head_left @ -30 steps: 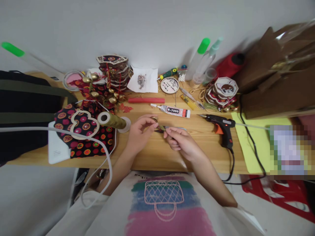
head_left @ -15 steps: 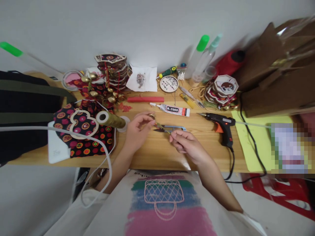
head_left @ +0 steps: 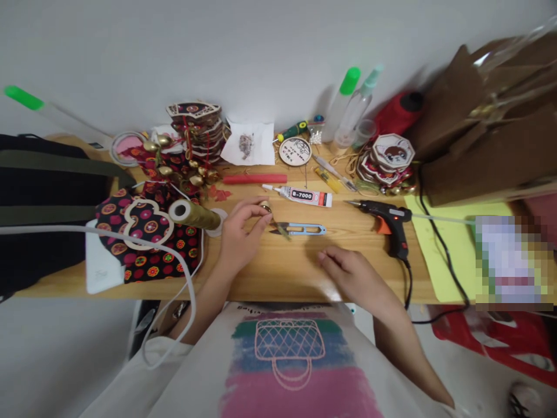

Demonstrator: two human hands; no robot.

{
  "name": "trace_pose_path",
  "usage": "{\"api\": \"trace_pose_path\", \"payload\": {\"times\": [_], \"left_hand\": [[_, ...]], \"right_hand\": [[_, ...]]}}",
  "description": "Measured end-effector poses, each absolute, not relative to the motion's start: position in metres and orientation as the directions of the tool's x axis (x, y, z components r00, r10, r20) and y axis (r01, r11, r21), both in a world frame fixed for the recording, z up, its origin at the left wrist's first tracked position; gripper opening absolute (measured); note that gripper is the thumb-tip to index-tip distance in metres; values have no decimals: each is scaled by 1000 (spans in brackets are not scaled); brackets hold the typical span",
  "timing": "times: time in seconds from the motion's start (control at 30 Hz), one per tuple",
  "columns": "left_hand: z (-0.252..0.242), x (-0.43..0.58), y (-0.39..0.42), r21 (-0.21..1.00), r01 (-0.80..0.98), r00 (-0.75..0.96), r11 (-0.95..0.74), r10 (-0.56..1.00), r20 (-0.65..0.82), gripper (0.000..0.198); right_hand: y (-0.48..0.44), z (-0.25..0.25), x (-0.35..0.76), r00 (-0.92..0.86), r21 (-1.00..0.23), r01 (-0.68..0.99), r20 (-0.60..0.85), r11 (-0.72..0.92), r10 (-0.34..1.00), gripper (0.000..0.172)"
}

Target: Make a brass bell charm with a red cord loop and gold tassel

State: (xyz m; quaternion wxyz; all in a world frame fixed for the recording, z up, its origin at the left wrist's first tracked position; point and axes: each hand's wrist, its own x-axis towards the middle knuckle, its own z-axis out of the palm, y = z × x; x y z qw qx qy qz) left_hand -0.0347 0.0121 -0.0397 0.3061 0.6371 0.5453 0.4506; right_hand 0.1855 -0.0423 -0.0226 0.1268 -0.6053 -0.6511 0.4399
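Note:
My left hand (head_left: 241,232) hovers over the wooden table (head_left: 278,273) and pinches a small gold bell (head_left: 264,208) with a short olive ribbon tail hanging from it. Blue thread snips (head_left: 300,230) lie flat on the table just right of that hand. My right hand (head_left: 350,273) rests nearer the table's front edge, fingers curled loosely, with nothing seen in it. A spool of gold ribbon (head_left: 194,213) lies just left of my left hand.
A B-7000 glue tube (head_left: 302,196) and a red stick (head_left: 255,179) lie behind the hands. A black glue gun (head_left: 389,223) with its cord sits at the right, beside a yellow sheet (head_left: 452,255). Patterned fabric (head_left: 148,238), bells and stacked ornaments fill the left and back.
My right hand let go of the ribbon end and drew back toward the table's front edge. The snips, earlier partly covered by it, now lie in full view. My left hand still pinches the bell.

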Motion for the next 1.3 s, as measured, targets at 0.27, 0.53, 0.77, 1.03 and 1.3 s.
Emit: {"api": "trace_pose_path", "payload": {"times": [0.27, 0.53, 0.77, 1.03, 1.3], "left_hand": [[-40, -31, 10, 925, 327, 5, -194, 979, 204, 6], [-39, -28, 8, 948, 256, 20, -188, 982, 189, 6], [-41, -30, 10, 950, 262, -31, -168, 983, 182, 6], [-50, -31, 13, 964, 242, -31, -106, 993, 117, 11], [-54, -29, 14, 982, 184, -3, -50, 999, 52, 9]], "right_hand": [[-21, -21, 154, -103, -845, 535, -89, -20, 991, 14], [9, -41, 118, -221, -847, 520, -12, 108, 975, 7], [0, -41, 129, -249, -845, 523, -28, 110, 968, 15], [-15, -35, 154, -297, -860, 510, -141, 32, 944, 26], [-29, -14, 190, -307, -554, 830, -349, 69, 885, 23]]}}
